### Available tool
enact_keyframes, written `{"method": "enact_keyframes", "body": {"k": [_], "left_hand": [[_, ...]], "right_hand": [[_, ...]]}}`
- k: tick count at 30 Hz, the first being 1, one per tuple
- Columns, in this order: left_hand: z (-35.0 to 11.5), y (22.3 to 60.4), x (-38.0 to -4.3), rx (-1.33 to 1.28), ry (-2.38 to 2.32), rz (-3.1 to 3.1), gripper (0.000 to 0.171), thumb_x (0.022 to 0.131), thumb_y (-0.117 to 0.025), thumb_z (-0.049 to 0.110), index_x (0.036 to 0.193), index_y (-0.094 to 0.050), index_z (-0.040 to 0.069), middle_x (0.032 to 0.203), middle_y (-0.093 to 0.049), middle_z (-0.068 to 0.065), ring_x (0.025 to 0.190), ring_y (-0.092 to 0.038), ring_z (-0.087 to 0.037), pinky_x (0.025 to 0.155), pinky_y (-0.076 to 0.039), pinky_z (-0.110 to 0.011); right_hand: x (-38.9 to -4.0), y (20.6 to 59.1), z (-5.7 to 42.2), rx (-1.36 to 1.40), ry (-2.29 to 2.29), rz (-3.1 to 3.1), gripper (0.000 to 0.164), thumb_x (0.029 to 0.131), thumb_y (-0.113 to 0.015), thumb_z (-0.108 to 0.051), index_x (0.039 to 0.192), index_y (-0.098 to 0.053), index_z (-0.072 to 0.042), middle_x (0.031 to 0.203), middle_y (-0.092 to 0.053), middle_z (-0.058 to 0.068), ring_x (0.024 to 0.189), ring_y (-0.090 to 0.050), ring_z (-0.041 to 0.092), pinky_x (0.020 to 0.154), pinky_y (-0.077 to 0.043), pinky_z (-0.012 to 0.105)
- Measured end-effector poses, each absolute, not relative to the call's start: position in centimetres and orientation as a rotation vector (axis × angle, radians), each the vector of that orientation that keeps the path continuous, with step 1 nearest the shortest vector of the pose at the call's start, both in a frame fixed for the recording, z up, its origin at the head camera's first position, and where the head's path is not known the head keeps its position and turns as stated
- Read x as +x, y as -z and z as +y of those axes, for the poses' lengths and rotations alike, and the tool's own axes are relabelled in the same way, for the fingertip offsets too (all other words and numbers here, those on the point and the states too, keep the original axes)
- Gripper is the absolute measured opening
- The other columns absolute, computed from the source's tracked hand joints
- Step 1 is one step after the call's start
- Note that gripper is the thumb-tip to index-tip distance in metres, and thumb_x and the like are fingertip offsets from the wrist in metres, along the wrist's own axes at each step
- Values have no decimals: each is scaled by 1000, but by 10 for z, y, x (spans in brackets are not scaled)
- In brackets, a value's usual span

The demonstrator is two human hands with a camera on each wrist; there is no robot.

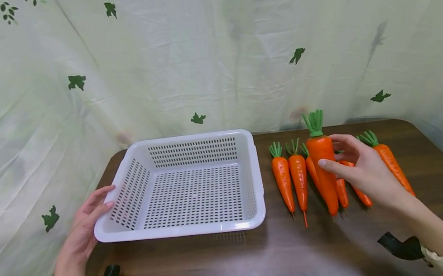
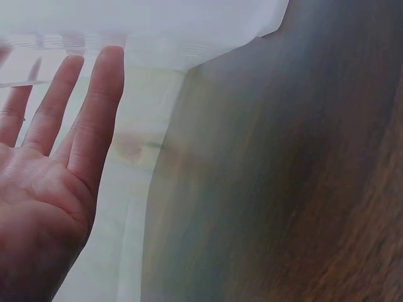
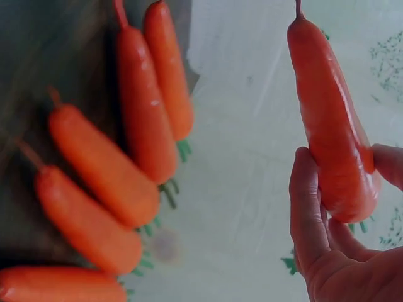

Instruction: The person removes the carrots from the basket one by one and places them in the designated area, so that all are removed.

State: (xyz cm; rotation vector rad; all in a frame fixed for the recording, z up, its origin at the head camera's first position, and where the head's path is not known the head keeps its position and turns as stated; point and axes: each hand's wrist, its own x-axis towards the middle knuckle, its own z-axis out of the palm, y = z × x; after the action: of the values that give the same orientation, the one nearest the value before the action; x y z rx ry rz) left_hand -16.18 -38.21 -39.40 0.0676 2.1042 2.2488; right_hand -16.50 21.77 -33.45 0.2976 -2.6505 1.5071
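Note:
My right hand (image 1: 360, 163) holds an orange carrot (image 1: 324, 172) with a green stem top, thumb on one side and fingers on the other. The carrot is raised above the other carrots, stem end up, and overlaps some of them in the head view. In the right wrist view the hand (image 3: 352, 251) grips this carrot (image 3: 330, 113) near its thick stem end. My left hand (image 1: 85, 222) is at the left rim of a white perforated plastic basket (image 1: 180, 230). Straight fingers of that hand (image 2: 56, 157) reach the basket's side (image 2: 157, 38) in the left wrist view.
Several carrots (image 1: 299, 177) lie side by side on the brown wooden table (image 1: 240, 263), right of the basket; one carrot (image 1: 393, 166) lies farther right, beyond the right hand. A pale leaf-patterned cloth (image 1: 196, 59) hangs behind and beside the table. Black straps sit at both wrists.

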Motion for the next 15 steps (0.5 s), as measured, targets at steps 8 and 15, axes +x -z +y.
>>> {"method": "enact_keyframes", "body": {"k": [8, 15], "left_hand": [[-382, 394, -163, 56, -2249, 2103, 43, 102, -51, 13, 142, -47, 28, 135, -48, 5, 107, -64, -14, 79, -55, -44], [-382, 395, -163, 58, -2258, 2100, 43, 102, -51, 13, 142, -47, 27, 135, -49, 5, 106, -65, -15, 79, -55, -46]], "right_hand": [[-165, 344, 240, 267, -1483, -2665, 64, 94, -68, -33, 146, -39, -9, 129, -53, 14, 98, -61, 6, 70, -58, 33], [-161, 346, 254, 219, -1402, -2689, 65, 93, -69, -35, 145, -41, -8, 124, -57, 16, 93, -63, 3, 68, -58, 32]]}}
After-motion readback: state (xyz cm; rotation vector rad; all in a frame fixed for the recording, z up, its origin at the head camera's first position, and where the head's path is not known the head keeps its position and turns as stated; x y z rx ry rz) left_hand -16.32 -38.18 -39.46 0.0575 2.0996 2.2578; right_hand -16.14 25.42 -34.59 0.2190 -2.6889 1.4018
